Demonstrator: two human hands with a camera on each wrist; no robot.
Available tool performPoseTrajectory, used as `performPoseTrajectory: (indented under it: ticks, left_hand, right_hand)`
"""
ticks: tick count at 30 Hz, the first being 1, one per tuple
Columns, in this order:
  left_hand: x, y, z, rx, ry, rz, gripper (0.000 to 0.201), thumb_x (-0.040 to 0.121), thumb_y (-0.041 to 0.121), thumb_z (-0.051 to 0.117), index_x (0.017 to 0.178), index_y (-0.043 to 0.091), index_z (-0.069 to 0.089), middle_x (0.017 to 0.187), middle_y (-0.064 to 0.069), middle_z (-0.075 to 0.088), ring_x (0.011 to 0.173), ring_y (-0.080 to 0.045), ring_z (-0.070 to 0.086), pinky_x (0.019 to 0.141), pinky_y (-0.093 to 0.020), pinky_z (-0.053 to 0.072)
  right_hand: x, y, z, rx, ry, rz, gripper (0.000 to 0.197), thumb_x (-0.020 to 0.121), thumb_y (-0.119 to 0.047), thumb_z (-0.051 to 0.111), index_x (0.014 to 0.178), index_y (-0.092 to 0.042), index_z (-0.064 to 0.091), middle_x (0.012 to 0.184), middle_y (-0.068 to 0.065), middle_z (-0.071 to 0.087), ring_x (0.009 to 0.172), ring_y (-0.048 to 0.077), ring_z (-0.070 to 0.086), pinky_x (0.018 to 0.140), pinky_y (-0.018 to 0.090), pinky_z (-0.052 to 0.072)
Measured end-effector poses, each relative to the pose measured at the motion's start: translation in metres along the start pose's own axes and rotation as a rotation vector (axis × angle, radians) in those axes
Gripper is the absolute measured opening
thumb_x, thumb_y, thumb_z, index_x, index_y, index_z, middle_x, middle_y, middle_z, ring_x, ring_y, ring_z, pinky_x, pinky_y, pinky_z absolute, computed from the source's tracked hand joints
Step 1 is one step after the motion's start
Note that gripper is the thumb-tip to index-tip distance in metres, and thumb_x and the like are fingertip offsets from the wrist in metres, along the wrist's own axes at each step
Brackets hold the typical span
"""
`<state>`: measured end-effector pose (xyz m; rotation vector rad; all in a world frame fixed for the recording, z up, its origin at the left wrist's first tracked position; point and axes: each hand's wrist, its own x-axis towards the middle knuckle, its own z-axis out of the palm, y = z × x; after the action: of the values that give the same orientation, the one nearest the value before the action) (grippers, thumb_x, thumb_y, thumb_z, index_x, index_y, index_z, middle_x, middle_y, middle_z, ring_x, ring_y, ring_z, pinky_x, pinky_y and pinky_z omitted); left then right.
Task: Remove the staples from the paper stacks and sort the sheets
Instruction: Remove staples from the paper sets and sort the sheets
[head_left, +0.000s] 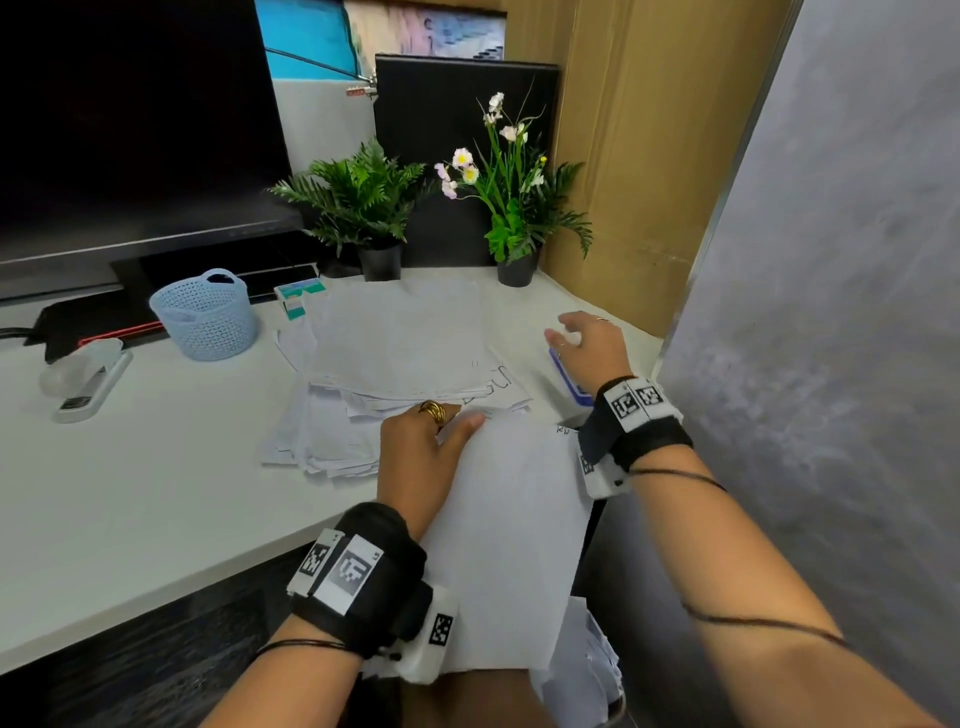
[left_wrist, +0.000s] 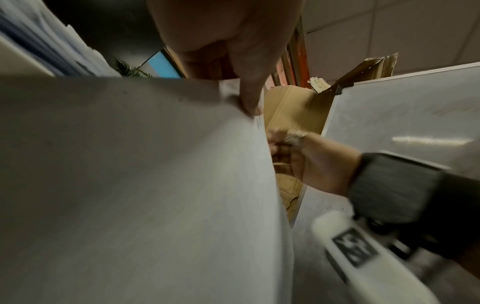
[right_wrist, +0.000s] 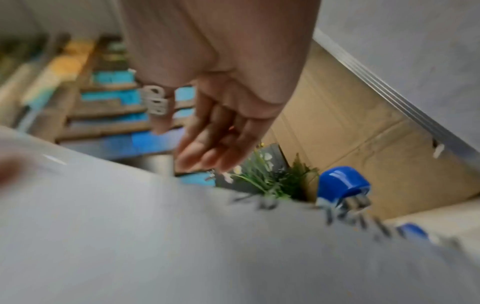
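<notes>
A white desk (head_left: 156, 467) fills a partitioned office corner, with a dark monitor (head_left: 130, 130) and two potted plants along the back. From the head view, a loose heap of sheets (head_left: 395, 364) lies mid-desk. The left hand (head_left: 421, 457) pinches the top corner of a paper stack (head_left: 509, 530) that hangs over the desk's near edge. The right hand (head_left: 592, 348), fingers relaxed and holding nothing, hovers over a blue-and-white tool (head_left: 569, 384), probably the staple remover. A pale blue basket (head_left: 208, 317) stands left of the heap; its contents cannot be made out. A stapler (head_left: 88, 379) lies further left.

In the left wrist view, the thumb (left_wrist: 249, 98) presses the stack's corner just beside two staples (left_wrist: 257, 123). The sheets look light and floppy and would tear easily, so holding close to the staples seems wise.

The right wrist view, blurred, shows loose fingers (right_wrist: 205, 152) above the paper and the tool's blue grip (right_wrist: 342, 183).
</notes>
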<state>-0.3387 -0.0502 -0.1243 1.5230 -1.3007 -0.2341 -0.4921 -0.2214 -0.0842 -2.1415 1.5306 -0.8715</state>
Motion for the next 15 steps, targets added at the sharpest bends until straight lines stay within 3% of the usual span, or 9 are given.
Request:
performPoseTrajectory:
  ticks: [2, 3, 5, 6, 8, 12, 15]
  left_hand:
    - [0.002, -0.002, 0.000, -0.036, 0.039, -0.013, 0.039, 0.085, 0.030, 0.069, 0.058, 0.003, 0.056, 0.053, 0.005, 0.047, 0.055, -0.010, 0.043, 0.058, -0.024, 0.036]
    - [0.002, -0.001, -0.001, -0.063, 0.052, -0.018, 0.032, 0.084, 0.029, 0.069, 0.064, 0.005, 0.064, 0.056, 0.007, 0.054, 0.058, -0.007, 0.048, 0.060, -0.021, 0.039]
    - [-0.001, 0.005, -0.004, -0.124, 0.049, -0.025, 0.015, 0.083, 0.026, 0.070, 0.078, 0.013, 0.074, 0.069, 0.010, 0.065, 0.069, -0.001, 0.059, 0.068, -0.016, 0.045]
    - [-0.004, 0.010, -0.005, -0.165, 0.043, -0.020, 0.007, 0.083, 0.023, 0.071, 0.082, 0.017, 0.075, 0.075, 0.010, 0.068, 0.074, 0.000, 0.061, 0.071, -0.013, 0.046]
    - [-0.010, 0.015, -0.008, -0.210, 0.035, 0.072, 0.004, 0.079, 0.017, 0.074, 0.081, 0.021, 0.074, 0.079, 0.012, 0.069, 0.077, 0.001, 0.063, 0.073, -0.009, 0.045]
    - [-0.021, 0.007, -0.014, -0.249, -0.117, 0.332, 0.018, 0.072, 0.005, 0.079, 0.083, 0.019, 0.075, 0.083, 0.009, 0.070, 0.079, -0.005, 0.066, 0.074, -0.019, 0.052]
    - [-0.028, 0.009, -0.020, -0.219, -0.178, 0.438, 0.011, 0.077, 0.019, 0.073, 0.087, 0.019, 0.074, 0.095, 0.012, 0.068, 0.087, -0.004, 0.066, 0.079, -0.023, 0.054]
  right_hand:
    - [-0.035, -0.013, -0.003, 0.249, -0.057, -0.164, 0.016, 0.088, -0.020, 0.065, 0.101, -0.012, 0.069, 0.092, 0.008, 0.069, 0.080, 0.014, 0.058, 0.080, 0.026, 0.045]
    - [-0.055, -0.018, -0.006, 0.326, -0.155, -0.206, 0.013, 0.085, -0.018, 0.068, 0.097, -0.015, 0.070, 0.087, 0.004, 0.069, 0.078, 0.010, 0.058, 0.076, 0.022, 0.046]
    - [-0.085, -0.019, -0.005, 0.316, -0.326, -0.272, 0.022, 0.080, -0.019, 0.074, 0.101, -0.020, 0.069, 0.092, -0.004, 0.069, 0.086, 0.003, 0.060, 0.079, 0.014, 0.046]
    - [-0.093, -0.015, -0.003, 0.287, -0.340, -0.289, 0.025, 0.079, -0.017, 0.074, 0.103, -0.023, 0.069, 0.095, -0.006, 0.069, 0.091, 0.003, 0.061, 0.083, 0.015, 0.047]
    - [-0.105, -0.008, -0.001, 0.297, -0.231, -0.296, 0.025, 0.078, -0.009, 0.073, 0.096, -0.026, 0.071, 0.089, -0.007, 0.071, 0.086, 0.005, 0.064, 0.081, 0.020, 0.050]
    - [-0.124, -0.005, -0.012, 0.467, 0.020, -0.403, 0.023, 0.074, 0.005, 0.066, 0.082, -0.015, 0.075, 0.072, -0.007, 0.066, 0.067, 0.008, 0.059, 0.066, 0.016, 0.047]
    - [-0.138, -0.008, -0.025, 0.511, 0.094, -0.466, 0.025, 0.072, 0.005, 0.063, 0.080, -0.015, 0.074, 0.072, -0.002, 0.067, 0.068, 0.009, 0.060, 0.064, 0.022, 0.050]
